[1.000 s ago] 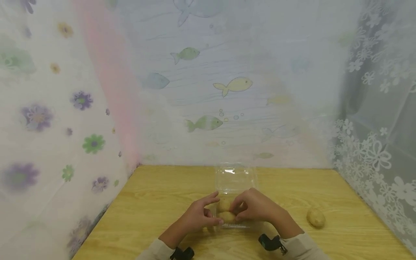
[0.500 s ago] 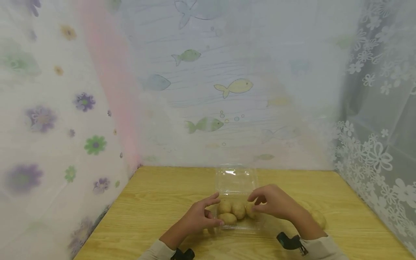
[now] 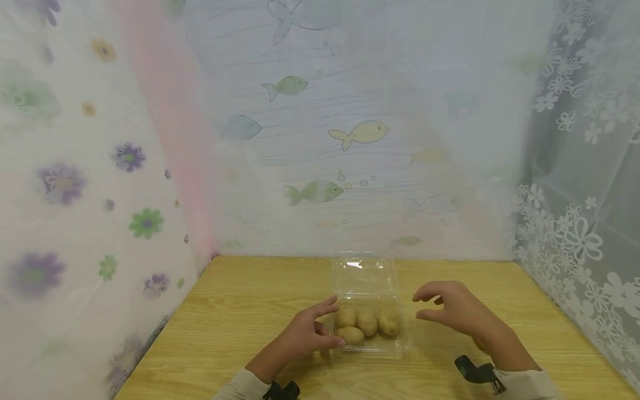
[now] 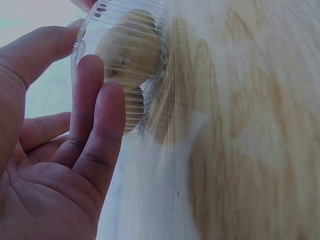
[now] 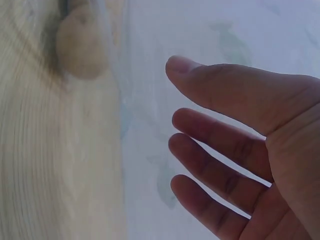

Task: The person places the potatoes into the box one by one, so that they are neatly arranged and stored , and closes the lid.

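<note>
A clear plastic clamshell container [image 3: 372, 348] stands on the table with its lid [image 3: 364, 275] raised at the back. Several potatoes [image 3: 367, 323] lie inside, three along the back and one at the front left. My left hand [image 3: 307, 332] holds the container's left side, thumb over the rim; in the left wrist view its fingers [image 4: 112, 107] lie against the ribbed outer wall. My right hand [image 3: 450, 305] hovers to the right of the container, fingers loosely bent and holding nothing. In the right wrist view a potato [image 5: 82, 42] shows beyond it.
The wood-grain table [image 3: 250, 311] carries the container near its middle. A fish-print curtain [image 3: 310, 139] hangs behind, with a flowered curtain [image 3: 90, 222] on the left and a white-flowered sheer one [image 3: 580, 239] on the right. The right forearm hides where a loose potato lay.
My right hand let go of a potato at the container's right side and moved right, away from it. That potato now rests inside. My left hand stayed in place.
</note>
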A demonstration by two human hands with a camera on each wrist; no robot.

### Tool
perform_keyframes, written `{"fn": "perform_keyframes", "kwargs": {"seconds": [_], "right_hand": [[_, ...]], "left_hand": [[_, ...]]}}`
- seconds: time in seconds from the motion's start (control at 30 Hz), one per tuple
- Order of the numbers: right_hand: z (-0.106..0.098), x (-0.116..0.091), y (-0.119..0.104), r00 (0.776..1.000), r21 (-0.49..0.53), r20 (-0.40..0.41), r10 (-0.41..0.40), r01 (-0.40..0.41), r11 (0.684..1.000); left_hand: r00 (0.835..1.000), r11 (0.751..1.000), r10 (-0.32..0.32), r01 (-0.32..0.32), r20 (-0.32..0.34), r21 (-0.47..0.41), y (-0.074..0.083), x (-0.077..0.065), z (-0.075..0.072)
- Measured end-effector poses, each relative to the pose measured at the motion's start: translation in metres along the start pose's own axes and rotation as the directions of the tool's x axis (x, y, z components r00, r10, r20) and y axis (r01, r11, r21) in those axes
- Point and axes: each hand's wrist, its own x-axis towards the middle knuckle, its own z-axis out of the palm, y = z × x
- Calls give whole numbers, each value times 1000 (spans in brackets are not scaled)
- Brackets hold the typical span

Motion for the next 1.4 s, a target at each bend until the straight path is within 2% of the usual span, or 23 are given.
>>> {"fn": "perform_keyframes", "kwargs": {"seconds": [0.13, 0.3, 0.5, 0.83, 1.07, 1.27, 1.4], "right_hand": [[-9, -11, 17, 996, 4, -18, 83, -83, 997], [-23, -26, 40, 980, 50, -1, 198, -198, 979], [-38, -44, 63, 963, 91, 17, 268, -268, 959], [-53, -70, 93, 954, 194, 122, 273, -293, 936], [-57, -82, 106, 924, 317, 231, 304, -367, 875], [-60, -87, 117, 896, 406, 360, 261, -402, 820], [-58, -86, 118, 889, 429, 400, 224, -398, 811]], "left_hand": [[1000, 1000, -3, 3, -3, 9, -1, -1, -1], [1000, 1000, 9, -9, 3, 4, -3, -1, -1], [1000, 1000, 21, -21, 15, -13, -1, 0, -1], [1000, 1000, 10, -9, 13, -28, -1, 0, 0], [1000, 1000, 16, -16, 13, -24, -1, 1, 0], [1000, 1000, 23, -23, 16, -19, -3, 2, 0], [1000, 1000, 11, -11, 11, -20, -2, 0, 0]]}}
